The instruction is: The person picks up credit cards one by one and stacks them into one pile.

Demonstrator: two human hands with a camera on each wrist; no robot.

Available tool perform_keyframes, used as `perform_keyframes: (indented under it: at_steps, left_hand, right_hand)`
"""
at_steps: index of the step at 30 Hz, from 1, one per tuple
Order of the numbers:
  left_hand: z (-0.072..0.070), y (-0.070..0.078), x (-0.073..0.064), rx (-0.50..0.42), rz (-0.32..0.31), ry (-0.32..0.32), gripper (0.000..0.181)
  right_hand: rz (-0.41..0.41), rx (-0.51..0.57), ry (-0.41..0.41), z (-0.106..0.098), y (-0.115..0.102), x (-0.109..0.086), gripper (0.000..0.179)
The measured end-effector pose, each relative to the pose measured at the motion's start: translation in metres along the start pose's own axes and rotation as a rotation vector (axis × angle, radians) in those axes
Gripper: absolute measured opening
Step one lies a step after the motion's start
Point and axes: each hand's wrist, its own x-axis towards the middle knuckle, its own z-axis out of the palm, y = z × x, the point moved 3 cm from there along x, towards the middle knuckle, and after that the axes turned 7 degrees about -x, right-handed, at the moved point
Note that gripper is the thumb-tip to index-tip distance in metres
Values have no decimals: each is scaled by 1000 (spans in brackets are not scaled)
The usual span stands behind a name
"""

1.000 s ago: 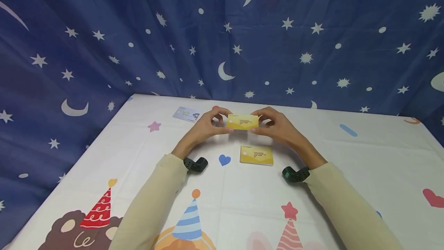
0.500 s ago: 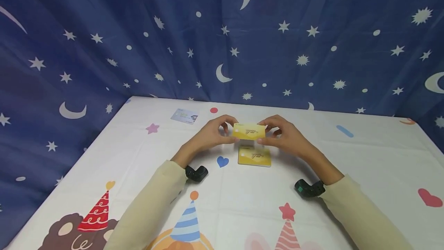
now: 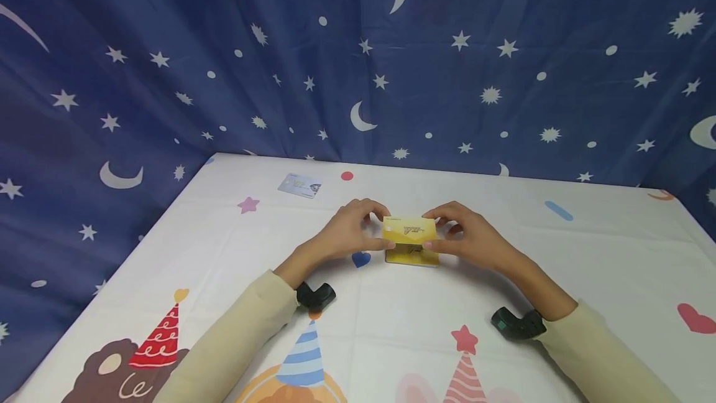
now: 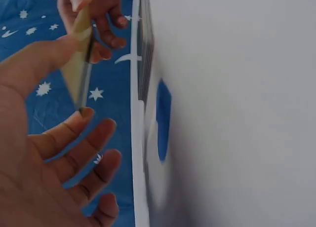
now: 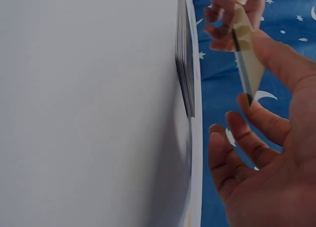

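A yellow plastic card (image 3: pixel 409 227) is pinched at its left end by the left hand (image 3: pixel 353 229) and at its right end by the right hand (image 3: pixel 471 235), thumbs on the near edge. It is held just above a stack of yellow cards (image 3: pixel 411 259), overlapping the stack's far part in the head view. Both wrist views show a gap between the held card (image 4: pixel 78 64) and the stack (image 4: pixel 146 49), whose layered edges (image 5: pixel 183 59) lie flat on the table. The remaining fingers of each hand are loosely bent.
A silver-grey card (image 3: pixel 300 185) lies flat at the back left of the white patterned tablecloth (image 3: pixel 224 254). Behind the table hangs a blue curtain (image 3: pixel 313 48) with moons and stars. Black cameras (image 3: pixel 316 296) sit on both wrists.
Both hands have brought the held card toward the person and slightly right, from behind the stack to over it. The stack and the silver-grey card have stayed in place.
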Motion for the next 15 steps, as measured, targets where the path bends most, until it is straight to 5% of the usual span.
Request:
perform_keyframes:
  at_steps: [15]
  left_hand:
    - [14, -3, -3, 98, -4, -45, 54]
  right_hand:
    - [17, -95, -22, 11, 7, -9, 56]
